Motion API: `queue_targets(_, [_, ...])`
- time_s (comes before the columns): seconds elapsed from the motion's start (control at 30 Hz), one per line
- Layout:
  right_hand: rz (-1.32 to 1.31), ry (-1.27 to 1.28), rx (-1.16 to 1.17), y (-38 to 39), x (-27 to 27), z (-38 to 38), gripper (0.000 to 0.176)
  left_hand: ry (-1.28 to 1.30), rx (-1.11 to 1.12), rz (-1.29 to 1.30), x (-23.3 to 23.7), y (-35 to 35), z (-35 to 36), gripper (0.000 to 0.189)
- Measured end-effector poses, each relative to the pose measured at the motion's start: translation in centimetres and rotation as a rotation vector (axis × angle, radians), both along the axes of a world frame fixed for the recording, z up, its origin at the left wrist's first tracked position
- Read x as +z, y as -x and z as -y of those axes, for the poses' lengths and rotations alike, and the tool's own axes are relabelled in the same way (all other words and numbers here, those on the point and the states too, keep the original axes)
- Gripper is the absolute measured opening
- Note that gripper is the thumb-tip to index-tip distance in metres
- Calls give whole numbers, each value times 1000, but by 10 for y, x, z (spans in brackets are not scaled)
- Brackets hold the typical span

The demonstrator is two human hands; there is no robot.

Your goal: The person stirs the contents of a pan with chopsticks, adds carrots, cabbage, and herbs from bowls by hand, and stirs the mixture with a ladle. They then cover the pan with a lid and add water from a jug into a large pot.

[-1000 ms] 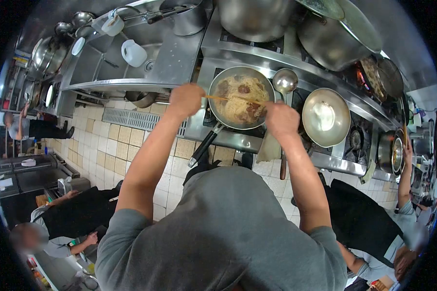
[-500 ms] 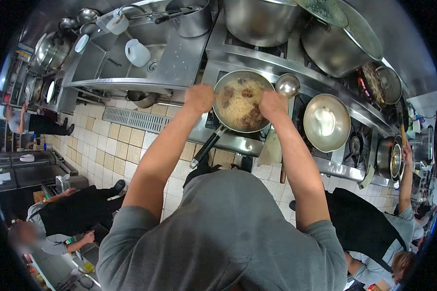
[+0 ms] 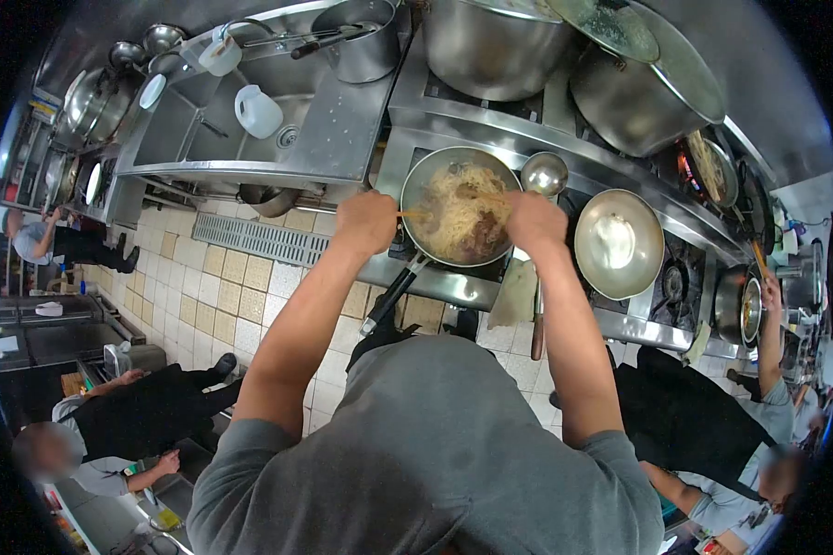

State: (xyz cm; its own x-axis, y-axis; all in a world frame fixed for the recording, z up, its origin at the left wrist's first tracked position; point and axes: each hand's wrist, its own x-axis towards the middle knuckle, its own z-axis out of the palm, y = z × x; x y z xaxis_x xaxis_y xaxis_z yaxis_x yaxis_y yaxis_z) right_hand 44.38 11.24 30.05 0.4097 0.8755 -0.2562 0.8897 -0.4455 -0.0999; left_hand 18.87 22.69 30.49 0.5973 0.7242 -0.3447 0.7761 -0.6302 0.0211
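A frying pan (image 3: 413, 190) sits on the stove, its black handle (image 3: 393, 294) angled toward me. Inside lies a heap of thin noodles (image 3: 467, 190) with dark brown pieces that look like meat (image 3: 479, 239). My left hand (image 3: 366, 223) is closed at the pan's left rim around a thin wooden chopstick (image 3: 414, 214), whose tip reaches over the noodles. At the right rim my right hand (image 3: 536, 223) is closed on another wooden chopstick (image 3: 487, 196), which points left into the noodles. Neither hand is on the pan handle.
Right of the pan are a ladle (image 3: 545, 173) and a wide empty-looking pan (image 3: 619, 244). Large stockpots (image 3: 496, 51) stand behind. A cloth (image 3: 513, 296) hangs at the stove edge. A sink (image 3: 213, 129) is at left. A co-worker (image 3: 703, 425) cooks at right; others stand at left.
My hands have moved apart, left hand outward to the left and right hand slightly right. The noodles are heaped and turned, with the dark pieces shifted among them. The view has tilted slightly.
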Motion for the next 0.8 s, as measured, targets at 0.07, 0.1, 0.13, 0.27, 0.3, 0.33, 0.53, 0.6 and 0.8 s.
queue_targets(0.07, [-85, -100, -60, -18, 5, 11, 32, -11, 33, 76, 1, 0, -4, 24])
queue_targets(0.1, [-70, -89, -97, -25, -1, 8, 32, -27, 65, 150, 2, -1, -5, 30])
queue_targets(0.13, [-53, -81, -135, -29, -9, 6, 32, -27, 61, 151, -5, -9, -9, 30])
queue_targets(0.27, [36, 7, 47, -11, -54, 2, 31, -106, -4, 273, -48, -61, -18, 35])
queue_targets(0.3, [1, -35, 46, -2, -36, 10, 29, -92, -71, 285, -53, -68, -17, 36])
queue_targets(0.33, [2, -32, 43, -3, -20, 19, 29, -89, -73, 286, -53, -70, -17, 36])
queue_targets(0.53, [6, -144, -201, -46, -14, 45, 30, 29, 116, -35, -15, -64, -23, 37])
queue_targets(0.6, [-33, -103, -249, -48, -25, 37, 32, -1, 82, 26, -4, -60, -25, 26])
queue_targets(0.8, [-84, -215, -114, -17, -43, 53, 40, -51, 134, 160, -15, -37, -19, 25])
